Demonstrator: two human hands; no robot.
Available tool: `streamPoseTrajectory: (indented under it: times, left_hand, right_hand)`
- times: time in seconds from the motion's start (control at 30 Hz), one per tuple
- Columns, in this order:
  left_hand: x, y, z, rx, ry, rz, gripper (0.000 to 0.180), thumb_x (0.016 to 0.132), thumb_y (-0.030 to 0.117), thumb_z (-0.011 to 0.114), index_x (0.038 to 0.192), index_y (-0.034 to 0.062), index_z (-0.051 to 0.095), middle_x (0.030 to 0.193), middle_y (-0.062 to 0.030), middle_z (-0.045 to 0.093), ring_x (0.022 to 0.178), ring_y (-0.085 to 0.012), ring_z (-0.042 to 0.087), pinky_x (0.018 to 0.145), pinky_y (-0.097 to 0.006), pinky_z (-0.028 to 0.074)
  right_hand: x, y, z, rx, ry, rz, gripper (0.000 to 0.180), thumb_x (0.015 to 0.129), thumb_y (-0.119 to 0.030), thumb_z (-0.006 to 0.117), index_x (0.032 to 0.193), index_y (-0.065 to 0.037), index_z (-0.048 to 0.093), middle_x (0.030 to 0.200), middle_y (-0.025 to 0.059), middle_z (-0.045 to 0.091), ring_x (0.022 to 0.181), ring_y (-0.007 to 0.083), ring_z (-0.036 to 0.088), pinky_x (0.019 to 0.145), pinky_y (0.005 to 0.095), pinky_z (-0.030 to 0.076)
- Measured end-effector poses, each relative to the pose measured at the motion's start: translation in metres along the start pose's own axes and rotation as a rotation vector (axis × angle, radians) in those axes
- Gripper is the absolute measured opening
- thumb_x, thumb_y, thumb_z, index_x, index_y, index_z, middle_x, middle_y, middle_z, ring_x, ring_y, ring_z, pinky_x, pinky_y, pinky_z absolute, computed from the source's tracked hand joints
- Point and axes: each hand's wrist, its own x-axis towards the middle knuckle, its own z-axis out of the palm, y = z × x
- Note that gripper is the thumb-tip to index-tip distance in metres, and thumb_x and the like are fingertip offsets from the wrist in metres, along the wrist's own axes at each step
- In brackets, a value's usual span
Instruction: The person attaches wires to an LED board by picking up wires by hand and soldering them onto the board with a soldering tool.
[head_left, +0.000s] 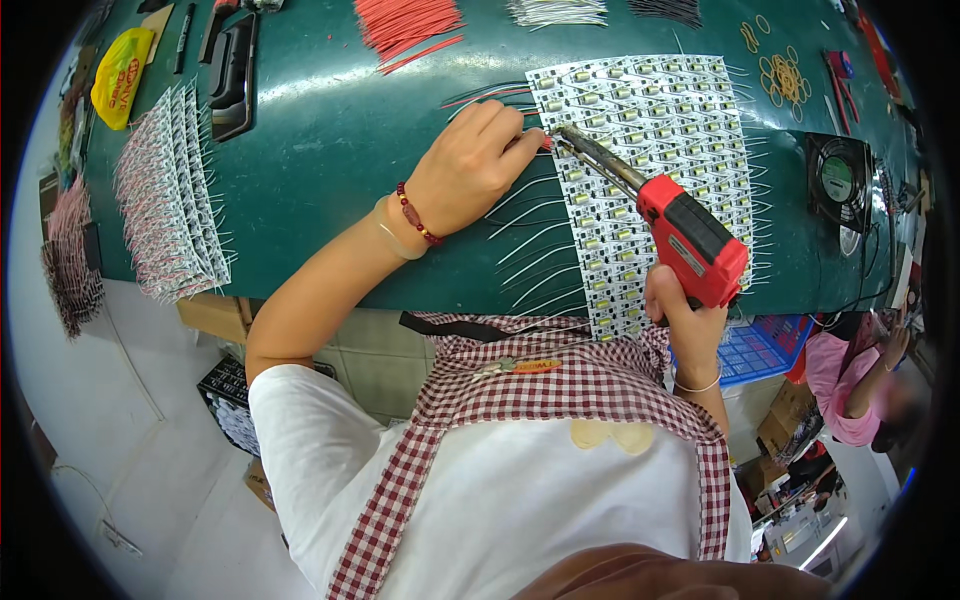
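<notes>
Right hand (690, 320) grips a red pistol-shaped soldering gun (690, 240); left hand (470, 170) apparently pinches a thin wire (543, 141) against the white panel of small circuit boards (650, 170).

Red soldering gun (690, 240) — green table (330, 150) — red-checked apron (560, 395).

An electronics assembly workshop — green bench (330, 150), circuit-board panel (660, 130), wire bundles (405, 22), small fan (838, 180).

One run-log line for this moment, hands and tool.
left hand: pinching white wire at LED panel edge | right hand: holding red soldering gun | tip at joint | green bench
</notes>
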Motion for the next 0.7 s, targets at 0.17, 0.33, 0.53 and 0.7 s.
streamPoseTrajectory:
  times: [0.17, 0.33, 0.53, 0.7]
  left_hand:
    - [0.0, -0.001, 0.0, 0.006, -0.009, -0.008, 0.022, 0.071, 0.002, 0.06, 0.092, 0.0011, 0.065, 0.076, -0.0063, 0.047, 0.071, -0.0214, 0.05, 0.066, -0.032, 0.044]
    - [0.001, -0.001, 0.001, 0.027, -0.017, -0.002, 0.021, 0.071, 0.002, 0.06, 0.092, 0.0011, 0.065, 0.076, -0.0061, 0.047, 0.071, -0.0215, 0.05, 0.067, -0.032, 0.044]
    - [0.0, -0.002, 0.0, 0.044, -0.005, 0.011, 0.021, 0.071, 0.002, 0.06, 0.091, 0.0013, 0.065, 0.075, -0.0058, 0.047, 0.07, -0.021, 0.05, 0.067, -0.032, 0.044]
    - [0.0, -0.001, 0.0, 0.042, -0.009, 0.013, 0.021, 0.071, 0.003, 0.06, 0.091, 0.0017, 0.065, 0.075, -0.0057, 0.047, 0.069, -0.0205, 0.049, 0.066, -0.031, 0.044]
  right_hand:
    - [-0.001, 0.006, 0.0, -0.075, 0.022, -0.067, 0.021, 0.079, -0.011, 0.073, 0.093, -0.001, 0.062, 0.07, 0.0003, 0.06, 0.053, 0.0059, 0.054, 0.047, 0.0216, 0.043]
    - [-0.009, -0.006, 0.002, -0.009, 0.04, -0.024, 0.018, 0.08, -0.013, 0.072, 0.091, -0.002, 0.062, 0.069, 0.0004, 0.061, 0.054, 0.0066, 0.054, 0.048, 0.0224, 0.043]
    - [-0.007, -0.004, 0.002, 0.023, 0.033, -0.02, 0.018, 0.081, -0.013, 0.072, 0.09, -0.002, 0.061, 0.068, 0.0002, 0.06, 0.052, 0.0064, 0.053, 0.047, 0.0215, 0.042]
    - [-0.006, -0.004, 0.004, 0.036, 0.036, -0.032, 0.018, 0.079, -0.009, 0.073, 0.09, -0.001, 0.061, 0.068, -0.0002, 0.06, 0.052, 0.0058, 0.052, 0.046, 0.0209, 0.041]
